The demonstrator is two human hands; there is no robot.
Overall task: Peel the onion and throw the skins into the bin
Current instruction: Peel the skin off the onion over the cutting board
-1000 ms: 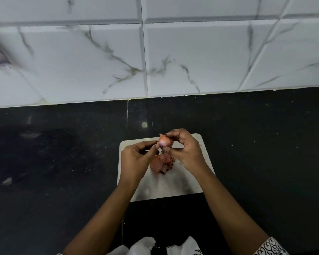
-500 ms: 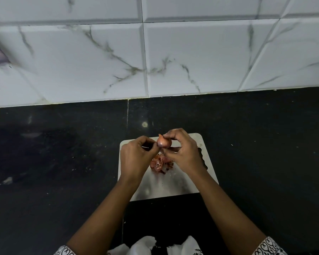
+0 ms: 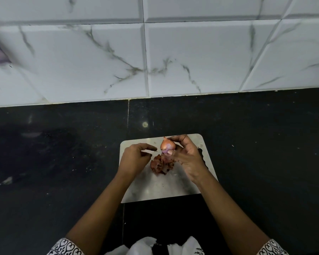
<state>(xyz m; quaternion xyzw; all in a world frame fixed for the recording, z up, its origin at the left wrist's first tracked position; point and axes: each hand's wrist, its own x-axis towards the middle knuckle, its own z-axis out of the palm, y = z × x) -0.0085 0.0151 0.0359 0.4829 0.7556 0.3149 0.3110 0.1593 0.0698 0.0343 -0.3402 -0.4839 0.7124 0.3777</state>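
A small pinkish onion (image 3: 167,145) is held above the white cutting board (image 3: 173,186) by my right hand (image 3: 187,158), gripped between thumb and fingertips. My left hand (image 3: 136,160) sits just left of the onion, a small gap apart, with thumb and forefinger pinched together; whether a sliver of skin is between them I cannot tell. A heap of reddish-brown onion skins (image 3: 161,164) lies on the board right below the onion, between the two hands. No bin is in view.
The board lies on a black stone counter (image 3: 53,162) that ends at a white marble-tiled wall (image 3: 155,52). A dark object (image 3: 203,155) on the board is mostly hidden behind my right hand. White cloth (image 3: 142,247) shows at the bottom edge.
My left hand has drawn a little to the left, off the onion it was touching. My right hand has turned the onion so more of it shows.
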